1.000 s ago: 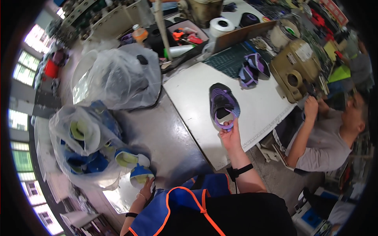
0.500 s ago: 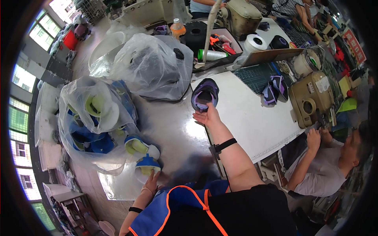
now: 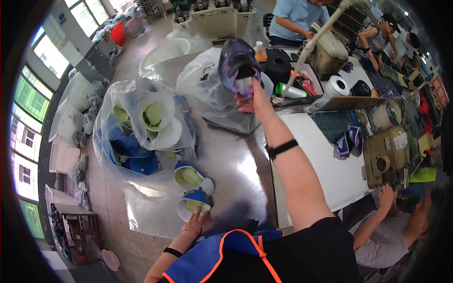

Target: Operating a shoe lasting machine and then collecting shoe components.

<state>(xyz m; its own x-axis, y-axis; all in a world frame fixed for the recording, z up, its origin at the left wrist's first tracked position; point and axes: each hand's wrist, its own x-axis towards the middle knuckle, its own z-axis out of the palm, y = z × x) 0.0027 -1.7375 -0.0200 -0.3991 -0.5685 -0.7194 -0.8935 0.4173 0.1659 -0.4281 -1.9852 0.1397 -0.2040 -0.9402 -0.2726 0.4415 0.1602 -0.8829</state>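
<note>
My right hand (image 3: 255,100) is closed on the heel end of a black and purple shoe upper (image 3: 234,63), raised above the clear plastic bag (image 3: 200,78) at the back of the metal table. Nearer to me, my left hand (image 3: 197,220) rests with fingers spread against a blue, white and pale green shoe upper (image 3: 192,206). Touching that one is a second blue and white upper (image 3: 188,177). To their left, a large clear bag (image 3: 108,160) bulges with more uppers of the same colours.
A white worktable (image 3: 302,155) on the right carries two small purple-black pieces (image 3: 349,141) and a sewing machine (image 3: 388,155). Behind are thread spools (image 3: 338,86) and an orange bottle (image 3: 260,51). A slanting pole (image 3: 309,47) rises there. A seated co-worker (image 3: 391,228) is close on the right.
My right hand has lifted the black and purple upper off the white worktable and carried it back and left over the bag. My left hand stays at the blue upper; the view has shifted.
</note>
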